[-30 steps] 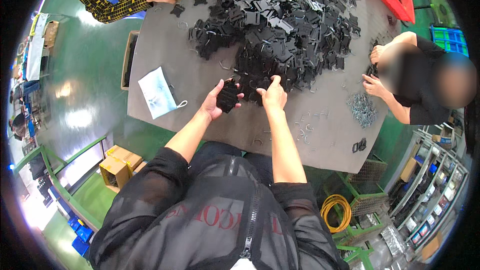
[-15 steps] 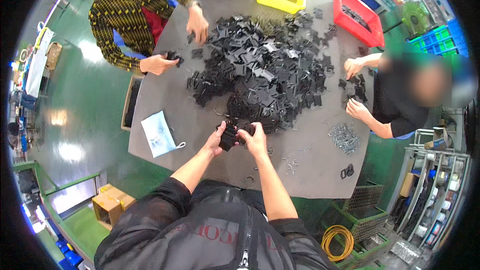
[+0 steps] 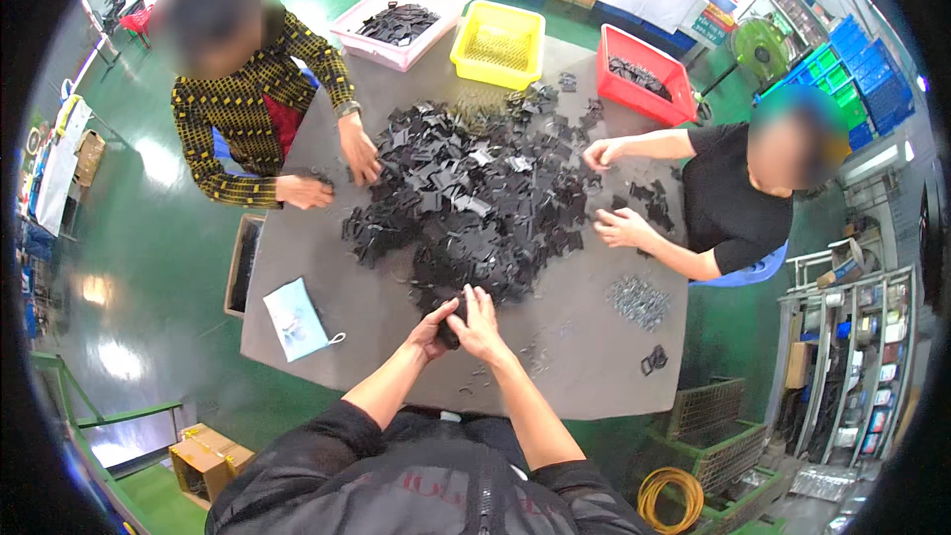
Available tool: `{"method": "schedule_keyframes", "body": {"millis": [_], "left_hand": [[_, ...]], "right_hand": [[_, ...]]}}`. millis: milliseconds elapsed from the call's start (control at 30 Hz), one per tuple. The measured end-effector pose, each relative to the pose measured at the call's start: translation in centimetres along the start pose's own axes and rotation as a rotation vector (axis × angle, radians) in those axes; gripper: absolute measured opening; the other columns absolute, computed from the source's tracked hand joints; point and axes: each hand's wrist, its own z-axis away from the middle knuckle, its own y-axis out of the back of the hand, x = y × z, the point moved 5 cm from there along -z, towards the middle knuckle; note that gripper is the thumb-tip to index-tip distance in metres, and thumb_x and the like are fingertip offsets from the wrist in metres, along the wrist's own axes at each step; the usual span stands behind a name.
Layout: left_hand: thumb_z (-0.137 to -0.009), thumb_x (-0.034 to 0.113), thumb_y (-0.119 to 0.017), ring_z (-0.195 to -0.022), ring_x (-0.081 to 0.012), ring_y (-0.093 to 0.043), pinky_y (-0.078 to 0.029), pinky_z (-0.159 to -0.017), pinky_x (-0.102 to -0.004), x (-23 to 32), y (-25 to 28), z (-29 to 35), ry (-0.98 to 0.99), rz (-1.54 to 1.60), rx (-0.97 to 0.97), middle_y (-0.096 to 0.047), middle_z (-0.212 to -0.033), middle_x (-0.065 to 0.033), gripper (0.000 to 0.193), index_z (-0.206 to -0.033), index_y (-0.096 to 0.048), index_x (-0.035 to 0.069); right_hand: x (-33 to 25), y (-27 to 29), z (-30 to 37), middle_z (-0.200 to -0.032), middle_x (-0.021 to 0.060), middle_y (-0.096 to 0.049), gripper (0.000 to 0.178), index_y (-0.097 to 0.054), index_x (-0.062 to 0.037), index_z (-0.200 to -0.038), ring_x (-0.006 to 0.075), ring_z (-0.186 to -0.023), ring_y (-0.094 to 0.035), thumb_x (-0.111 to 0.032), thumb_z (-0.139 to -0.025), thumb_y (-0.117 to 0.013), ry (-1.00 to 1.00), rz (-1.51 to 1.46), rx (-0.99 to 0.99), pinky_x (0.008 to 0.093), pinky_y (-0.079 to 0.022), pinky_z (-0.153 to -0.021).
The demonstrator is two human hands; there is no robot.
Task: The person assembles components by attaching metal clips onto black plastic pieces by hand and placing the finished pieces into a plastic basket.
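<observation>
My left hand point(image 3: 430, 328) and my right hand point(image 3: 479, 322) meet over a small black plastic part point(image 3: 451, 326) near the front edge of the grey table point(image 3: 575, 367). Both hands grip the part between their fingers. Just beyond my hands lies a large heap of black plastic parts point(image 3: 466, 198) spread over the middle of the table. A few small metal clips point(image 3: 535, 355) lie loose to the right of my right hand.
A blue face mask point(image 3: 295, 319) lies front left. A pile of metal clips point(image 3: 639, 300) sits right. Pink point(image 3: 399, 22), yellow point(image 3: 497, 43) and red point(image 3: 644, 75) bins stand at the far edge. One person works at the left, another at the right.
My view has tilted up, so the far bins and both co-workers show. My hands have drawn together over the black part, closer to the table's front edge.
</observation>
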Motion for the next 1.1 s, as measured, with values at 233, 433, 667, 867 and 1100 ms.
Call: {"method": "schedule_keyframes", "body": {"millis": [233,433,667,867,1100], "left_hand": [[-0.089,0.022,-0.053,-0.102,-0.0311,-0.057,-0.054,-0.07,-0.0436,5.4,-2.0,0.1,-0.144,0.171,-0.174,-0.054,-0.121,-0.0092,0.039,-0.126,-0.043,0.012],[-0.083,0.021,-0.06,-0.104,-0.0334,-0.055,-0.054,-0.071,-0.046,11.8,0.2,-1.0,-0.144,0.1,-0.102,-0.049,-0.123,-0.0085,0.052,-0.129,-0.037,0.02],[-0.077,0.019,-0.066,-0.102,-0.0367,-0.056,-0.055,-0.069,-0.049,18.4,2.0,-3.7,-0.171,0.152,-0.03,-0.05,-0.117,-0.0106,0.053,-0.124,-0.041,0.015],[-0.077,0.016,-0.065,-0.105,-0.0385,-0.053,-0.055,-0.068,-0.0503,20.7,4.8,-5.9,-0.216,0.187,-0.057,-0.048,-0.118,-0.0121,0.054,-0.125,-0.041,0.013],[-0.078,0.019,-0.064,-0.104,-0.0375,-0.054,-0.055,-0.067,-0.0492,18.9,2.7,-4.5,-0.192,0.169,0.007,-0.048,-0.118,-0.0126,0.052,-0.125,-0.041,0.013]], "right_hand": [[-5.5,9.1,-11.3,-0.139,0.0193,-0.034,0.068,-0.032,0.001,-0.135,0.0276,-0.13,-0.031,-0.034,-0.085,-0.06,0.266,-0.153,-0.459,0.0354,-0.026,-0.107],[-4.8,16.1,-32.9,-0.107,0.0068,-0.059,0.043,-0.047,-0.0072,-0.122,0.0207,-0.097,-0.059,-0.022,-0.084,-0.061,-0.036,-0.979,-0.258,0.0361,-0.049,-0.079],[2.8,15.9,-52.5,-0.1,0.0095,-0.058,0.033,-0.049,-0.0075,-0.11,0.0257,-0.097,-0.057,-0.026,-0.084,-0.059,-0.126,-1.574,0.113,0.041,-0.049,-0.08],[2.1,18.0,-57.5,-0.103,0.0071,-0.053,0.031,-0.05,-0.0106,-0.104,0.0215,-0.096,-0.052,-0.026,-0.082,-0.065,-0.142,-1.728,0.441,0.0456,-0.043,-0.089],[3.4,25.0,-50.5,-0.087,0.0069,-0.061,0.018,-0.055,-0.0059,-0.093,0.0197,-0.077,-0.059,-0.012,-0.079,-0.063,-0.034,-1.815,0.576,0.035,-0.053,-0.067]]}}
